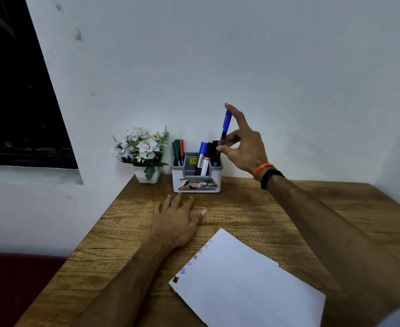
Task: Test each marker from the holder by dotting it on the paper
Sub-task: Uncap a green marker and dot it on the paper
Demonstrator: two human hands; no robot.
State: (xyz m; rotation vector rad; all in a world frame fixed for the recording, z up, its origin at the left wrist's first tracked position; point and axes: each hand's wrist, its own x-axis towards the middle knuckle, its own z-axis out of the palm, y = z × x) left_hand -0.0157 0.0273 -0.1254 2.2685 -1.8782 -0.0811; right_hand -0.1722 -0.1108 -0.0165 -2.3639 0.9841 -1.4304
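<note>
A white and grey marker holder [196,182] stands at the back of the wooden desk, against the wall. Green and red markers [178,149] stick up from its left slot; blue and black markers [205,156] fill the middle and right. My right hand [243,147] pinches a thin blue-capped marker [225,128] upright, its lower end at the holder's right slot, with the index finger stretched up. My left hand [177,220] rests flat on the desk in front of the holder. A white paper [246,284] lies near me, with several coloured marks along its left edge.
A small white pot of white artificial flowers [142,154] stands left of the holder. The wooden desk [253,213] meets the white wall at its back and on the right. A dark window fills the upper left. A dark red surface lies below the desk's left edge.
</note>
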